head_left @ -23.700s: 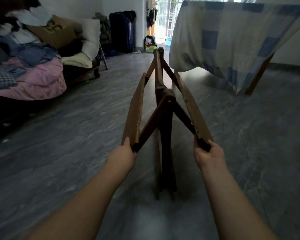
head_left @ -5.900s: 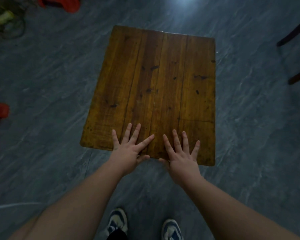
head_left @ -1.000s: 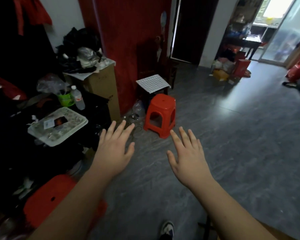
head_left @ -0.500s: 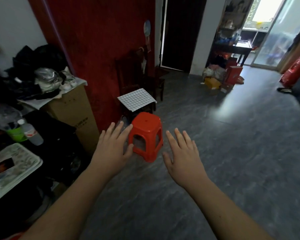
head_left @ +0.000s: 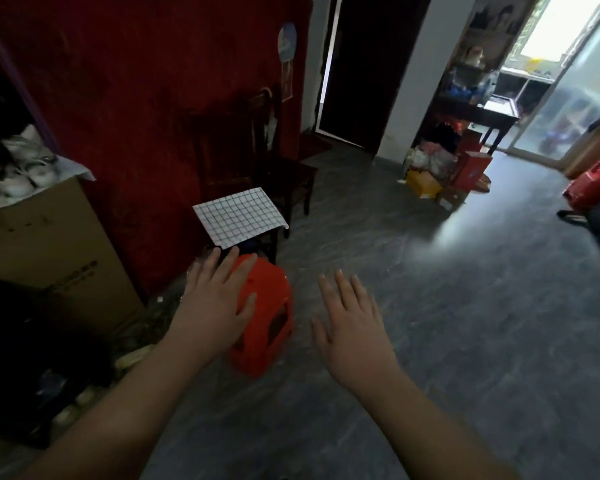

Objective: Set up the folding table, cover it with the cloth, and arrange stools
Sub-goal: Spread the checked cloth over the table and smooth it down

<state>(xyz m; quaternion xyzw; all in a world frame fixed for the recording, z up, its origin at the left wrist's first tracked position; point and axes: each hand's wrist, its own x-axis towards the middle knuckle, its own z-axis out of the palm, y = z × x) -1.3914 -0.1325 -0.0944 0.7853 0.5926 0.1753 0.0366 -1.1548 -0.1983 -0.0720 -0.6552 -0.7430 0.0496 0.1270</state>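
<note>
A red plastic stool point(head_left: 269, 318) stands on the grey floor by the red wall. My left hand point(head_left: 215, 303) is stretched out with straight fingers in front of the stool's left side and top, hiding part of it; whether it touches the stool I cannot tell. My right hand point(head_left: 352, 323) hovers to the right of the stool, fingers spread, holding nothing. A white checked cloth point(head_left: 239, 216) lies folded on a dark seat just behind the stool. The folding table is out of view.
A big cardboard box point(head_left: 49, 251) with clutter on top stands at the left. Dark wooden chairs point(head_left: 281, 168) line the red wall. Boxes and bags point(head_left: 444, 171) sit by a pillar at the back. A red object point(head_left: 591, 181) lies at the right edge.
The view has come closer to the red stool. Both hands have reached forward, and my left hand now overlaps the stool's top and left side.
</note>
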